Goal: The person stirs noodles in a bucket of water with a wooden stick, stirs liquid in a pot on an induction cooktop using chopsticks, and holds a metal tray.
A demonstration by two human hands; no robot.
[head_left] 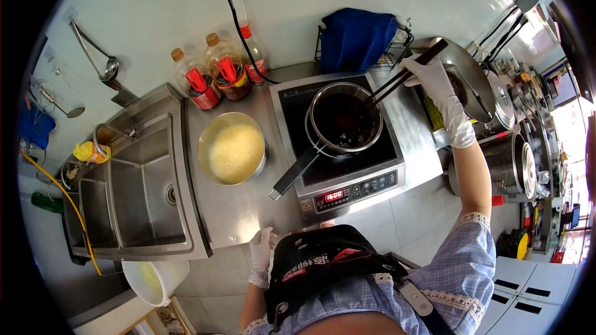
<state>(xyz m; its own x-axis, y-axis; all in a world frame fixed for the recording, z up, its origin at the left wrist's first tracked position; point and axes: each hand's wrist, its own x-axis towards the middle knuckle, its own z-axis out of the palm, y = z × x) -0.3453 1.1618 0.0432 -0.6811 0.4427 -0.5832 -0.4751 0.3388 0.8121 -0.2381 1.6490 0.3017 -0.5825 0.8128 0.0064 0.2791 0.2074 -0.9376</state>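
Observation:
My right hand [434, 84], in a white glove, is closed around a pair of dark chopsticks [406, 72]. Their lower ends dip into dark liquid with some bubbles in a steel saucepan [312, 115]. The pan stands on a black induction cooker [298, 96] whose red display reads 1600, its black handle pointing toward the front left. Down by the counter's front edge is my left hand [262, 254], also gloved, with loosely bent fingers and nothing visible in it. A steel bowl of pale yellow, frothy contents [234, 154] sits left of the cooker.
Bottles with red labels [226, 68] stand along the wall. A steel sink [146, 189] is at the left, with a white bucket [167, 279] below. Behind the cooker, a blue cloth [357, 37] hangs over a wire rack. A wok [481, 96] and large pots are at the right.

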